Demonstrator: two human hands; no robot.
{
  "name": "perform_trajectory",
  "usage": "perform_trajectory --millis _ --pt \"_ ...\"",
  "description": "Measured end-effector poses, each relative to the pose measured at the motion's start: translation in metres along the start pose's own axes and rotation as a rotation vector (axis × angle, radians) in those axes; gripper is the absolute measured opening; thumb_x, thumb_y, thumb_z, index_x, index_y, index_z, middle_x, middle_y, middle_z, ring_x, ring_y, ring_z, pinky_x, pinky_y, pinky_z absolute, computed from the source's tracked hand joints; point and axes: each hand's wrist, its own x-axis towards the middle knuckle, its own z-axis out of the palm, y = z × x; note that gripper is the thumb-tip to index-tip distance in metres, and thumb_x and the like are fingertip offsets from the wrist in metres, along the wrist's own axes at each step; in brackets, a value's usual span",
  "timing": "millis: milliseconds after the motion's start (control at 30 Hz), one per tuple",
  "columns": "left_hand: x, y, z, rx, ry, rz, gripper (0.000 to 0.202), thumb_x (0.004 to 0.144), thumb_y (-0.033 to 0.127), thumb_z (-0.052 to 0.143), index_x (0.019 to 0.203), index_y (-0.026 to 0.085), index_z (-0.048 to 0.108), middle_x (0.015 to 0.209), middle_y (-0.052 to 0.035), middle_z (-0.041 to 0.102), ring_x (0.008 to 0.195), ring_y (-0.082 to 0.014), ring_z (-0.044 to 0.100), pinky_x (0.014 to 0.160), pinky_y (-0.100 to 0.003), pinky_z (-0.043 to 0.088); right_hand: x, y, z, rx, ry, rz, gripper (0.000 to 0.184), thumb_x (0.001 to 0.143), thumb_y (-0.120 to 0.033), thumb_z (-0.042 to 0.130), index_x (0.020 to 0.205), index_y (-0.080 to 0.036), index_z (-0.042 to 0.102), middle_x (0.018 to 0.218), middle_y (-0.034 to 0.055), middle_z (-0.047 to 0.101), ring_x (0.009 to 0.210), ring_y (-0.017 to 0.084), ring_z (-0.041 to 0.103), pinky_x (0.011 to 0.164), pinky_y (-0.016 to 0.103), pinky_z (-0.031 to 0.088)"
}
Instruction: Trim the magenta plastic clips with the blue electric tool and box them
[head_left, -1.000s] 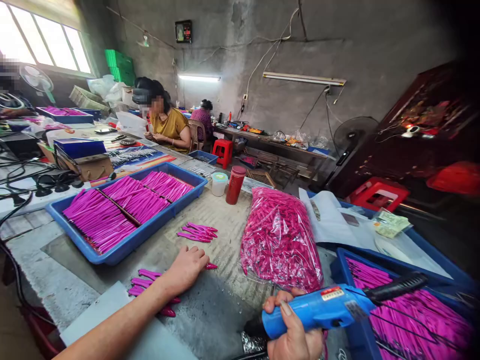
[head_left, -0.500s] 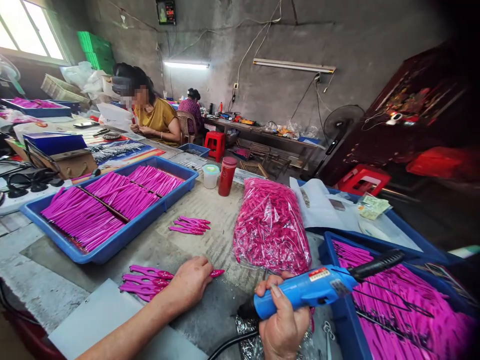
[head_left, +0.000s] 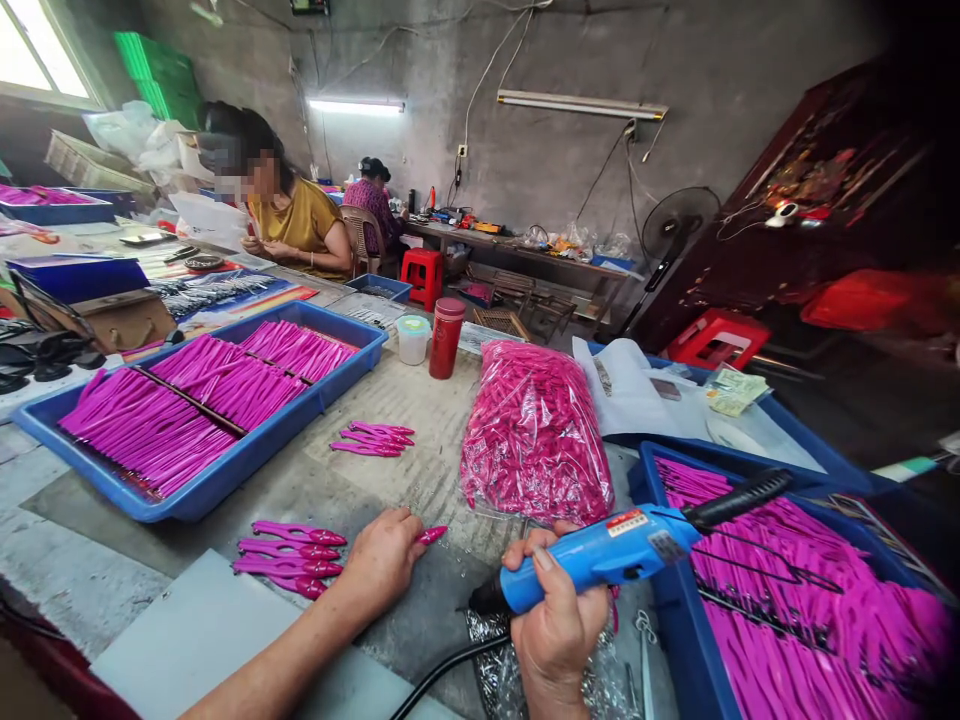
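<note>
My left hand point(head_left: 384, 560) is closed on a magenta pointed piece point(head_left: 433, 535), whose glossy tip sticks out past the fingers; the rest of it is hidden. In my right hand point(head_left: 559, 630) is a blue electric screwdriver point(head_left: 585, 563), lying nearly level, its black nose pointing left towards the left hand and low over the table. Beside my left wrist lies a group of several magenta pieces point(head_left: 289, 555) with glossy pointed ends. A smaller group point(head_left: 373, 438) of the same kind lies farther back. Under the screwdriver's nose is a clear bag of small metal parts point(head_left: 491, 675).
A blue tray point(head_left: 180, 500) of magenta strips stands left, another blue tray point(head_left: 686, 625) right. A stuffed clear bag point(head_left: 536, 430) sits behind the screwdriver, near a red canister point(head_left: 447, 340) and a lidded tub point(head_left: 412, 340). A black cable point(head_left: 450, 660) crosses the front. A co-worker point(head_left: 296, 225) sits across the table.
The view has shifted slightly, so the scene sits higher and more to the left. My left hand has moved a little right from the near group. The screwdriver keeps about the same pose.
</note>
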Motion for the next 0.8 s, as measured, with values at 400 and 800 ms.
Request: perform_trajectory --millis 400,800 --pt "0.0013 -0.0015 0.0020 0.020 0.008 0.005 0.014 0.084 0.021 0.046 0.080 0.017 0.058 0.090 -0.0050 0.058 0.089 -0.0171 0.054 0.078 -0.026 0.040 0.0003 0.0030 -0.0024 0.004 -0.019 -0.017 0.043 0.063 -0.031 0.065 0.094 -0.015 0.040 0.066 -0.0030 0.049 0.048 0.012 0.053 0.050 0.026 0.041" --pt "0.0002 -0.0008 0.0019 -0.022 0.017 -0.002 0.018 0.086 0.022 0.043 0.081 0.015 0.059 0.092 -0.0058 0.058 0.090 -0.0168 0.053 0.080 -0.025 0.039 0.0014 0.0038 -0.0004 -0.005 -0.046 -0.047 0.041 0.066 -0.030 0.061 0.095 -0.016 0.036 0.063 -0.0034 0.049 0.048 0.012 0.052 0.050 0.025 0.041"
